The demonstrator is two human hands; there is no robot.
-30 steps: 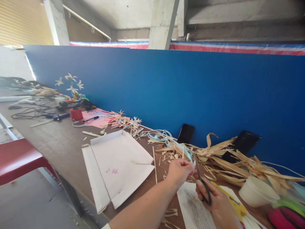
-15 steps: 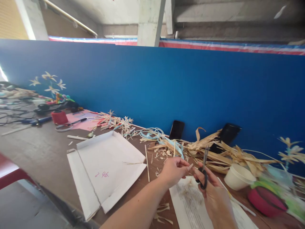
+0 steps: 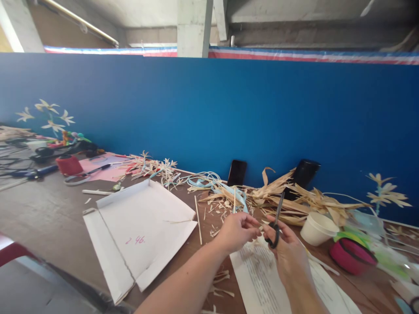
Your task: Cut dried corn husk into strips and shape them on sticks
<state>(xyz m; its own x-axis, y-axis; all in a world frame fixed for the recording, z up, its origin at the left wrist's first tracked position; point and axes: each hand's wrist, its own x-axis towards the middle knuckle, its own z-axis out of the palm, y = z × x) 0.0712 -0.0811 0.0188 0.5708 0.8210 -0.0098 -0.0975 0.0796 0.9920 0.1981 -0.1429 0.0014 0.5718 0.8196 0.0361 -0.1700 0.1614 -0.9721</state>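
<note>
My left hand [image 3: 240,231] is closed in a pinch, with a small pale strip [image 3: 261,226] at its fingertips, mostly hidden. Close beside it, my right hand [image 3: 284,244] keeps a pair of scissors [image 3: 274,235] hooked on its fingers, blades pointing up and away. The right fingertips nearly meet the left ones; whether they also touch the strip I cannot tell. Below both hands lies a printed sheet of paper [image 3: 258,279] with pale scraps on it. Dried husk strips [image 3: 317,203] are heaped just behind the hands.
An open white box lid [image 3: 147,218] lies left, beside a thin stick [image 3: 198,220]. Two phones, one black [image 3: 237,172], lean on the blue partition [image 3: 209,109]. A white cup [image 3: 318,229] and a magenta round item [image 3: 352,256] stand right. Husk flowers [image 3: 386,192] rise behind.
The view has shifted slightly, so most table objects appear a little further left. My hands remain close together; the pale strip shows less between the fingertips.
</note>
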